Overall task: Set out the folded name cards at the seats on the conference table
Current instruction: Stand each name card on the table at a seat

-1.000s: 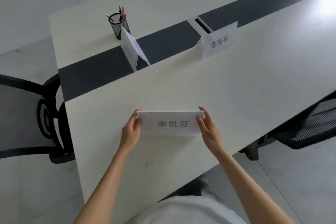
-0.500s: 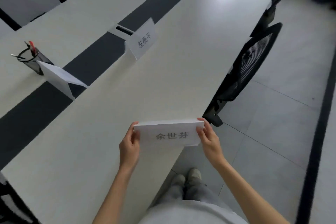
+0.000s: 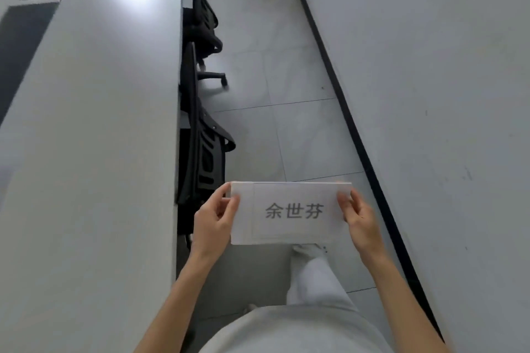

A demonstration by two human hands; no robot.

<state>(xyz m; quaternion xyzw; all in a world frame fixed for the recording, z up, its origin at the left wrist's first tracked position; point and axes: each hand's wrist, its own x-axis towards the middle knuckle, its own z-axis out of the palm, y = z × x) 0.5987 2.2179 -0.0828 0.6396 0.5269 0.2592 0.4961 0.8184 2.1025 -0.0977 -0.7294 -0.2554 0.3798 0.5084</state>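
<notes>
Worktop, long and white, fills the left side of the view and runs away from the camera, with a dark strip along its far left edge. A pale wall rises on the right, edged at its foot by a black skirting line. Between them lies a grey tiled floor. Black mesh office chairs stand in a row, tucked against the right edge of the worktop. At the bottom, the person's light trouser leg steps forward over the floor.

Both bare arms reach forward. The left hand pinches the left end of a folded white name card, thumb on the front face and fingers behind. The right hand grips the right end the same way. The card is held in the air over the floor, just right of the worktop edge and not touching it, its face with three printed grey characters turned toward the camera.
</notes>
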